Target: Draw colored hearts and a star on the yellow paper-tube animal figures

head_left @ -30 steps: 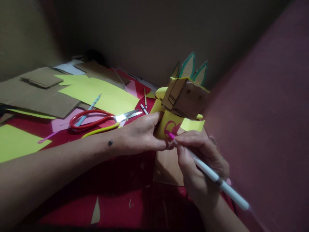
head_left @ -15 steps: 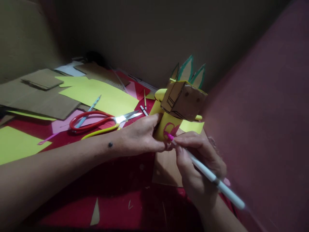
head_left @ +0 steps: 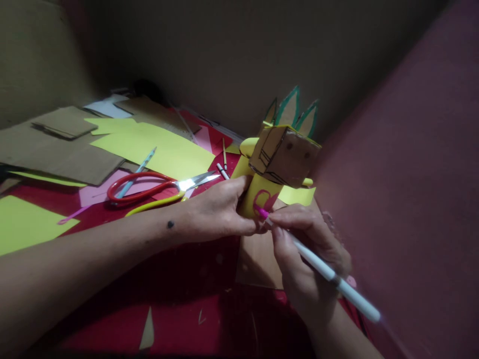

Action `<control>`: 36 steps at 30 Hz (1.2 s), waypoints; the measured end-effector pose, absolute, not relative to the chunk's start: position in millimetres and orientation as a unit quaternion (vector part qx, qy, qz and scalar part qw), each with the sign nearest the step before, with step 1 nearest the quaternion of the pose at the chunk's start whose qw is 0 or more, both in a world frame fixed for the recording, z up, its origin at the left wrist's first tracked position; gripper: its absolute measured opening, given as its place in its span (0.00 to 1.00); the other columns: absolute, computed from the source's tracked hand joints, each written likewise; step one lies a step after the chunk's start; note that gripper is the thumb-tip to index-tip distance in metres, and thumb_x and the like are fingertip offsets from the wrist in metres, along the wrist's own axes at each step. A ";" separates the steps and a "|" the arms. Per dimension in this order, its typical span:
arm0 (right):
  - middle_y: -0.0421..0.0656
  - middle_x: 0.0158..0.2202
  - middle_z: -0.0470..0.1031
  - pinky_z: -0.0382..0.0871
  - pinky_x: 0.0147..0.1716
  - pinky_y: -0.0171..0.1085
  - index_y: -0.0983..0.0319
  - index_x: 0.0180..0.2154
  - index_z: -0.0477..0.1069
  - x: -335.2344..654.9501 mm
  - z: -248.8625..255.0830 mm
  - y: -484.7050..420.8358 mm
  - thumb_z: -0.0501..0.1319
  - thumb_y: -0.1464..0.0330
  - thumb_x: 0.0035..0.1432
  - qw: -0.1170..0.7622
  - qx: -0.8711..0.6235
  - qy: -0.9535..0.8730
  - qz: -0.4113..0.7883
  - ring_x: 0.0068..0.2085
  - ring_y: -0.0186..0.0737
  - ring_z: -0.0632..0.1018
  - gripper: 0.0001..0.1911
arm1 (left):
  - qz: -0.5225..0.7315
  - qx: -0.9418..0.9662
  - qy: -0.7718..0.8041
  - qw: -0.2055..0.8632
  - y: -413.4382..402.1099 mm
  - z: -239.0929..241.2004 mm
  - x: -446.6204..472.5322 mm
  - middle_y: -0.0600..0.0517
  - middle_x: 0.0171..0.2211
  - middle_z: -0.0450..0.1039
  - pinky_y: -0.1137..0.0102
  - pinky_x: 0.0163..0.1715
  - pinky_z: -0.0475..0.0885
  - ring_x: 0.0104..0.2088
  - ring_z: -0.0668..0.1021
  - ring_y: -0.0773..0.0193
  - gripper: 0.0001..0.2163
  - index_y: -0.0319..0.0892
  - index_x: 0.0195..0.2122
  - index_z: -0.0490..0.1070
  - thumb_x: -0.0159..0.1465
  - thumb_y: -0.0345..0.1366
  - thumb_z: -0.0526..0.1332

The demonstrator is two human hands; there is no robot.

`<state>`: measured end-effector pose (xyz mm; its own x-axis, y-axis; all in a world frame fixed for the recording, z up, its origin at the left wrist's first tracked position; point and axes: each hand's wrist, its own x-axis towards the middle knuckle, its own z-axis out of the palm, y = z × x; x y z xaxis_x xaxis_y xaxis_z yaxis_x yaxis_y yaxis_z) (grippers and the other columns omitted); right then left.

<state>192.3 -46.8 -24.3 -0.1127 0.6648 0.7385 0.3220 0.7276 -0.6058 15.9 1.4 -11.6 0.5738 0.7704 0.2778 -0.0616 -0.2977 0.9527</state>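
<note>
A paper figure stands at the middle: a yellow paper tube body [head_left: 258, 192] with a brown cardboard box head [head_left: 283, 155] and green-edged cardboard spikes [head_left: 292, 109] behind it. My left hand [head_left: 220, 209] is closed around the tube's left side. My right hand [head_left: 309, 249] is closed on a white pen with a pink tip [head_left: 322, 269]. The tip touches a pink drawing on the front of the tube. A brown cardboard base [head_left: 258, 262] lies under the figure.
Red-handled scissors [head_left: 157, 187] lie left of my left hand on the red table [head_left: 187, 319]. Yellow paper sheets [head_left: 153, 144], brown cardboard pieces [head_left: 60, 149], a blue pencil [head_left: 136, 169] and small pens are scattered at the left. A wall rises on the right.
The pen tip has shifted slightly on the pink drawing. The hands and the figure stay almost where they were.
</note>
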 end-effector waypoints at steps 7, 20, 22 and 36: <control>0.39 0.38 0.81 0.76 0.44 0.40 0.56 0.41 0.77 191.9 -27.7 -45.7 0.63 0.78 0.60 0.593 -0.339 -0.720 0.121 0.41 0.38 0.81 0.12 | 0.385 0.705 0.285 0.523 0.5 -10.2 15.2 0.54 0.36 0.75 0.70 0.33 0.72 0.36 0.77 0.62 0.12 0.41 0.40 0.69 0.57 0.32 0.70; 0.39 0.38 0.81 0.75 0.43 0.41 0.56 0.40 0.77 193.7 -25.0 -46.9 0.63 0.78 0.59 0.577 -0.339 -0.730 0.138 0.42 0.39 0.80 0.12 | 0.385 0.711 0.273 0.522 0.7 -9.9 16.0 0.57 0.32 0.71 0.73 0.29 0.69 0.32 0.74 0.67 0.10 0.41 0.37 0.69 0.58 0.29 0.69; 0.39 0.39 0.81 0.75 0.45 0.41 0.56 0.41 0.78 193.1 -25.6 -46.3 0.63 0.78 0.60 0.584 -0.344 -0.724 0.127 0.42 0.39 0.80 0.12 | 0.391 0.702 0.272 0.529 -1.0 -8.9 16.5 0.57 0.33 0.72 0.73 0.31 0.70 0.34 0.75 0.67 0.11 0.41 0.38 0.69 0.58 0.28 0.69; 0.40 0.37 0.80 0.75 0.43 0.40 0.57 0.38 0.78 193.0 -26.6 -44.4 0.64 0.77 0.59 0.597 -0.342 -0.714 0.126 0.40 0.39 0.80 0.09 | 0.381 0.699 0.276 0.538 1.6 -11.1 15.6 0.53 0.37 0.77 0.71 0.35 0.75 0.37 0.80 0.62 0.13 0.40 0.41 0.70 0.57 0.30 0.70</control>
